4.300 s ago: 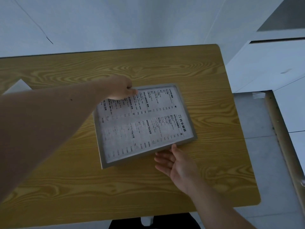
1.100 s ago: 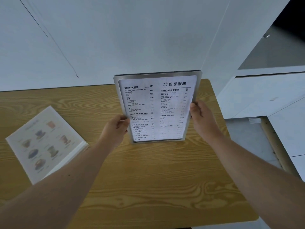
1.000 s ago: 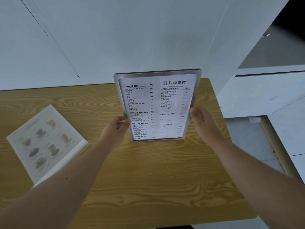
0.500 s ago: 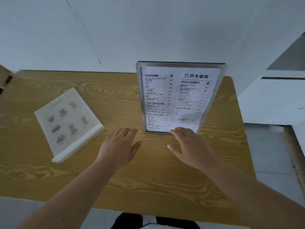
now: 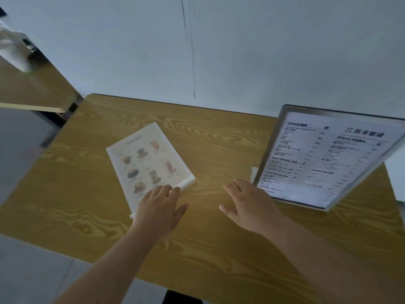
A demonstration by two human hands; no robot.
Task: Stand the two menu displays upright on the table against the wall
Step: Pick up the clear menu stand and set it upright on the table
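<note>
Metal-framed text menu display (image 5: 324, 159) stands upright at the table's (image 5: 219, 139) right end, near the wall (image 5: 241, 51). Drinks picture menu display (image 5: 149, 165) lies flat, centre-left. Your left hand (image 5: 158, 210), fingers spread, touches its near edge; your right hand (image 5: 249, 205) hovers empty, fingers spread, between both displays.

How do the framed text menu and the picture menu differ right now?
The framed text menu stands upright; the picture menu lies flat. The text menu has a grey metal frame and printed lists; the picture menu is frameless, showing drinks. The left hand touches the picture menu; nothing holds the text menu. Both are on the table.
</note>
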